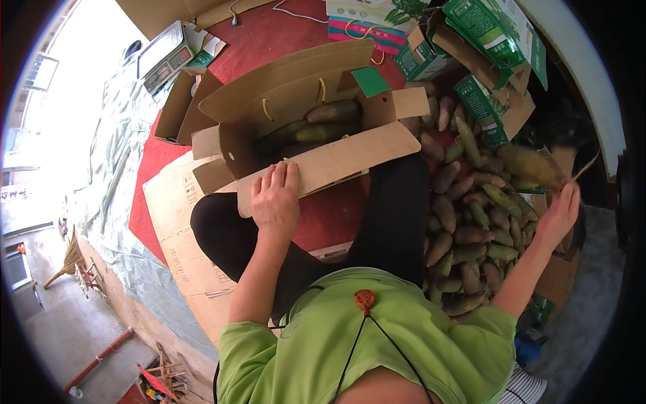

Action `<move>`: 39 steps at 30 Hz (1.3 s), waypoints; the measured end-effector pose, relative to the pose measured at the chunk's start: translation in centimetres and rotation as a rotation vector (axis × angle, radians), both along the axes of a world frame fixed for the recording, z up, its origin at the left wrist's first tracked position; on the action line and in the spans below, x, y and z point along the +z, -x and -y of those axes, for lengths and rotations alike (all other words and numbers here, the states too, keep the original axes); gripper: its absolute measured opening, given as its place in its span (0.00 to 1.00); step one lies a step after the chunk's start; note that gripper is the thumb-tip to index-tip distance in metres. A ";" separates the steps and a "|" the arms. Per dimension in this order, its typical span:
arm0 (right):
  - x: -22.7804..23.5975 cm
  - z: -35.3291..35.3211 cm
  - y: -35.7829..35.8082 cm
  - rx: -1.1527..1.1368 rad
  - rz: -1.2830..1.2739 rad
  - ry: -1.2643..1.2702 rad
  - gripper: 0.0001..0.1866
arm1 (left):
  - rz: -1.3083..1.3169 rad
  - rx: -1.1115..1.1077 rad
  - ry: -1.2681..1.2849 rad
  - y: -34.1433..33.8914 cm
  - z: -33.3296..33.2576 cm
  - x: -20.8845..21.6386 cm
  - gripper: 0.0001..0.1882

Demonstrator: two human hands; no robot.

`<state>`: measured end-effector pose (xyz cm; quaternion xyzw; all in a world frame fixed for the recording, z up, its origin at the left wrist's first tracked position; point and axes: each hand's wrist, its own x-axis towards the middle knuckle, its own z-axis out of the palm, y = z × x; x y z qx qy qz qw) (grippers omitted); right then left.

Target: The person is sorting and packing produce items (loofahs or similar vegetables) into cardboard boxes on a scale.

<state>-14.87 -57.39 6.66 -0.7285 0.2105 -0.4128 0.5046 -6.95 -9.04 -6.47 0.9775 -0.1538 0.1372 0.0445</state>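
An open brown carton (235, 128) stands in front of my legs, with several radishes (328, 131) lying inside, green and brownish. My left hand (276, 198) lies on its near flap (356, 151), fingers stretched out flat over the cardboard. Out to the far right, my right hand (560, 210) pinches a large radish (531, 165) near its thin, stringy root end. That radish is slightly blurred and hangs over a big heap of radishes (471, 236) beside my right leg.
Torn green-and-brown cartons (481, 108) lie behind the heap. A digital scale (165, 57) and a small open box (185, 108) stand at the back left. Flat cardboard (195, 236) lies on red flooring (256, 34) by my left knee, with plastic sheeting (124, 168) beyond.
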 end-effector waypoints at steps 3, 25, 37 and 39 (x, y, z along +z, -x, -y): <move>4.5 -5.6 -5.9 0.312 0.101 0.045 0.14 | -0.003 0.000 -0.002 -0.1 0.0 0.1 0.18; -7.0 -15.1 -14.3 0.733 -0.344 -0.058 0.13 | -0.021 0.032 -0.066 -0.6 -0.2 -0.4 0.20; -27.1 -4.3 7.5 0.271 -0.895 -0.021 0.12 | -0.209 0.064 -0.132 -1.5 0.3 0.9 0.21; -29.2 -6.0 10.5 0.247 -1.101 0.003 0.13 | -0.193 0.026 -0.137 -1.7 -0.6 1.1 0.21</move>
